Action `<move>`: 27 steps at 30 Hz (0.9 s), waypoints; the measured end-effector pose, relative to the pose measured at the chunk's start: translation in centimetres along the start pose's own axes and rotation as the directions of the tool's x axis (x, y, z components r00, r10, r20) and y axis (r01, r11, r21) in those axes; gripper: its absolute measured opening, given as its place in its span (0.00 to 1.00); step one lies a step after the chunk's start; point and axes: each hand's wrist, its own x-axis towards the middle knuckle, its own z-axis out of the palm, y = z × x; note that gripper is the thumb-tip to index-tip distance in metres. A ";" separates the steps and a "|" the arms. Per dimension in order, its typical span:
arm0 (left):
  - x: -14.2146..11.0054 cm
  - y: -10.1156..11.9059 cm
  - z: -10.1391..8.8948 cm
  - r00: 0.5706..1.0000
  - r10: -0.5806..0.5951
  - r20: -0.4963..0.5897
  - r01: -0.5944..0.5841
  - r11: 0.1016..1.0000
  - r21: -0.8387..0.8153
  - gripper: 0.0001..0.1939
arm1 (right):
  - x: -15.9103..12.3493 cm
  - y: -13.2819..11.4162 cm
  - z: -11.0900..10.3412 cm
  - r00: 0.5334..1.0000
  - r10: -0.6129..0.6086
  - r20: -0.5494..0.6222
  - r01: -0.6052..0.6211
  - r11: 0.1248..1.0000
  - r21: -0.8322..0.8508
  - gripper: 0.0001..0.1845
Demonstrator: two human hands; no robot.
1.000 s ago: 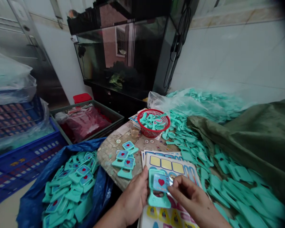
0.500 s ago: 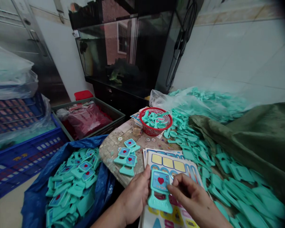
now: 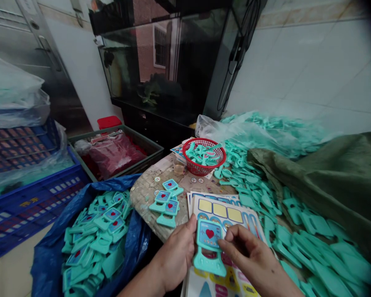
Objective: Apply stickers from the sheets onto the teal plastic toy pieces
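Note:
My left hand (image 3: 179, 251) grips a teal plastic toy monitor (image 3: 209, 264) by its left edge, the thumb along its side. A blue sticker with a red heart (image 3: 209, 234) covers the toy's screen. At the screen's right edge, the curled fingers of my right hand (image 3: 247, 251) press thumb and forefinger together; whatever may be pinched there is too small to make out. Under the toy lies a stack of sticker sheets (image 3: 250, 218), the top one with several blank spots. Left of the sheets, several toy monitors with heart stickers (image 3: 171, 207) rest in a small pile.
A red basket (image 3: 200, 168) of small teal parts stands on the worn table (image 3: 142, 185). Loose teal pieces (image 3: 312, 222) are heaped along the right, beside green cloth (image 3: 334, 169). At lower left, a blue bag (image 3: 43, 260) holds stickered toys. Crates (image 3: 34, 218) stand further left.
The view has shifted very slightly. Both hands stay at the toy monitor in nearly the same pose, with the right fingers still at the sticker's right edge.

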 end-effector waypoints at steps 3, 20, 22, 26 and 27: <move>-0.1 -0.1 -0.1 1.000 0.009 -0.019 -0.009 1.000 0.011 0.22 | -0.1 -0.1 0.1 1.000 0.016 0.000 -0.016 1.000 0.016 0.17; -0.3 -0.4 -0.1 0.977 0.104 -0.187 -0.013 0.901 0.433 0.16 | -1.3 0.9 -0.2 0.997 -0.052 -0.057 0.007 0.792 -0.611 0.13; -0.4 -0.1 0.0 0.974 0.112 -0.196 -0.019 0.906 0.423 0.15 | -1.4 0.7 -0.2 0.998 -0.041 -0.048 0.008 0.838 -0.545 0.13; -0.3 0.0 0.1 0.985 0.096 -0.146 -0.047 0.951 0.305 0.15 | -1.4 0.2 0.0 0.993 -0.114 -0.034 0.090 0.908 -0.408 0.13; -0.3 0.0 0.0 0.987 0.097 -0.129 -0.060 0.962 0.266 0.15 | -1.4 0.1 0.0 0.989 -0.141 -0.047 0.110 0.909 -0.401 0.12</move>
